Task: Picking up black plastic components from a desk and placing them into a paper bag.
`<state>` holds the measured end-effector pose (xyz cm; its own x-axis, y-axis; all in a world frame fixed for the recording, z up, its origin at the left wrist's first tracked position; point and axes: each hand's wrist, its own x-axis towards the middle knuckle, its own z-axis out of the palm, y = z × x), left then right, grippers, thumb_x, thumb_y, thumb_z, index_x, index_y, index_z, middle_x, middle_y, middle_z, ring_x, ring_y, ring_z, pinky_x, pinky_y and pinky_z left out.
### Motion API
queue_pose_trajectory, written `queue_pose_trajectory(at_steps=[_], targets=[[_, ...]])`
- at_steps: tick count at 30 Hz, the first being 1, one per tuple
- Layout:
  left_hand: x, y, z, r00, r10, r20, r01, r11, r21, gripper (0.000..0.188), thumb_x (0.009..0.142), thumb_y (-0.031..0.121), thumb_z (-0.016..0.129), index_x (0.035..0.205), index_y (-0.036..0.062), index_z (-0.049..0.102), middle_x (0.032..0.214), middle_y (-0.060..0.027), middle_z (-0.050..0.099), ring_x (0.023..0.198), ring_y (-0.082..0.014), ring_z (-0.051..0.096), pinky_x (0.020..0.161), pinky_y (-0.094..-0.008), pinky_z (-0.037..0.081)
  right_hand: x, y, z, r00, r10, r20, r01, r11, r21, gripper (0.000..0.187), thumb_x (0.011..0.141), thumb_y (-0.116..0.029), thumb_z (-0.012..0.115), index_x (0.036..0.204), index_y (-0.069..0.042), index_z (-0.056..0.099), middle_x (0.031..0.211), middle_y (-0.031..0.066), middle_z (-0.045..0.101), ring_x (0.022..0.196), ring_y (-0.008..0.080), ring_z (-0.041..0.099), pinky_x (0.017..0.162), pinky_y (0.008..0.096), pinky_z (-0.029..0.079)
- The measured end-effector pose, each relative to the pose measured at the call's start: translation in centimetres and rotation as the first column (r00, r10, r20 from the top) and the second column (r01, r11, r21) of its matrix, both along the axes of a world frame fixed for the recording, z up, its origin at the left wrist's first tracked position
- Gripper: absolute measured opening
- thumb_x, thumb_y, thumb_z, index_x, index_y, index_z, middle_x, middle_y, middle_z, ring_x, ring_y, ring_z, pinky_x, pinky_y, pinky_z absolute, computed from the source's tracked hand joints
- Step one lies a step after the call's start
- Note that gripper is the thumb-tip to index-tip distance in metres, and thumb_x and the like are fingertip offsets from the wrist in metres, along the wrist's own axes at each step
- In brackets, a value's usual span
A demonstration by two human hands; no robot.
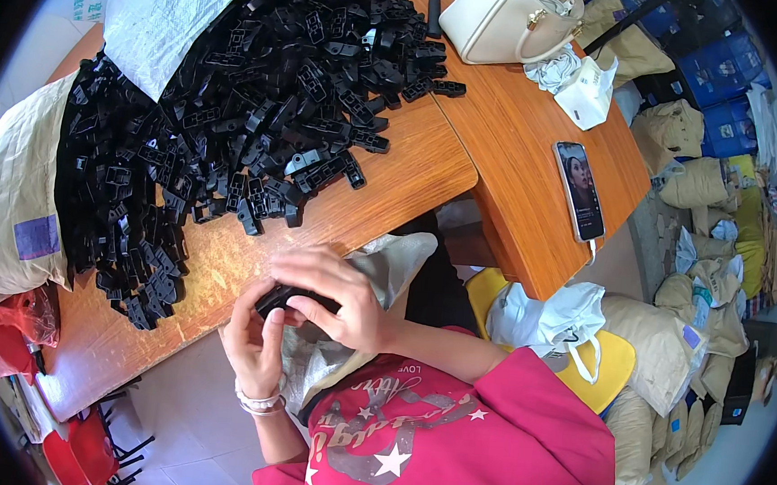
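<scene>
An orange-brown wooden table (436, 147), its near left edge worn pale, carries a large heap of black plastic parts (274, 81) spilling across its left and far side. A tan sack (24, 172) stands at the far left of the heap. On the right, a phone (579, 193) lies with its screen lit; beyond it sits a cream handbag (480, 24). Paper sacks (656, 347) crowd the floor at the right, beside a yellow seat (618, 367) bearing a white plastic bag (554, 322).

One black part (278, 298), small and dark, is held up between both hands just off the near table edge; fingers hide most of its shape.

The left hand (254, 337), a pale band at its wrist, pinches the part's left end between thumb and fingers. The right hand (344, 298) arches over it, fingers close together, thumb bent against the near side.
</scene>
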<state>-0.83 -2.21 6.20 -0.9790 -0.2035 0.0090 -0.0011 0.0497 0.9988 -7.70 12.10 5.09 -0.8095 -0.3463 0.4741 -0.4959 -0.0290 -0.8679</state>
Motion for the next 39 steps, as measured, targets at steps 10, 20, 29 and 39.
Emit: queue_pose_trajectory(at_steps=[10, 20, 29, 39], targets=[[0.5, 0.9, 0.6, 0.996, 0.071, -0.051, -0.079, 0.98, -0.18, 0.035, 0.084, -0.007, 0.057, 0.119, -0.0009, 0.053, 0.088, -0.0126, 0.065, 0.069, -0.0161, 0.066, 0.063, -0.0276, 0.052, -0.4, 0.3, 0.7, 0.985, 0.078, 0.157, -0.082, 0.996, 0.02, 0.021, 0.076, 0.004, 0.067, 0.096, 0.002, 0.064, 0.092, 0.0123, 0.064, 0.087, 0.0234, 0.062, 0.079, 0.0319, 0.048], [-0.3, -16.8, -1.7, 0.824, 0.49, -0.285, -0.5, 0.39, -0.773, 0.082, 0.066, 0.033, 0.083, 0.137, 0.0194, 0.046, 0.147, -0.0226, 0.03, 0.136, -0.0386, 0.027, 0.111, -0.0483, 0.025, -2.9, 0.9, 1.2, 0.964, 0.197, 0.18, -0.234, 0.947, 0.22, 0.009, 0.083, -0.001, 0.065, 0.092, 0.002, 0.064, 0.086, 0.0096, 0.062, 0.071, 0.0167, 0.06, 0.062, 0.0265, 0.047], [-3.5, -13.9, -2.8, 0.9, 0.39, -0.193, -0.394, 0.541, -0.743, 0.068, 0.065, 0.041, 0.083, 0.125, 0.0185, 0.059, 0.146, -0.0224, 0.029, 0.132, -0.0416, 0.029, 0.108, -0.0488, 0.028, -4.7, -4.2, 0.5, 0.963, -0.072, -0.259, 0.197, 0.844, 0.499, 0.016, 0.083, -0.006, 0.064, 0.098, -0.003, 0.064, 0.087, 0.0083, 0.059, 0.072, 0.0262, 0.065, 0.062, 0.0363, 0.052], [-8.9, -11.7, 1.2, 0.851, 0.393, -0.347, -0.443, 0.184, -0.878, 0.035, 0.075, 0.037, 0.075, 0.085, 0.0036, 0.07, 0.086, -0.0096, 0.06, 0.082, -0.0278, 0.059, 0.071, -0.0358, 0.047, -4.0, -4.3, -1.2, 0.914, -0.046, -0.403, 0.261, 0.827, 0.498, 0.017, 0.079, -0.007, 0.067, 0.094, -0.002, 0.063, 0.101, 0.0139, 0.058, 0.085, 0.0302, 0.06, 0.07, 0.0384, 0.052]])
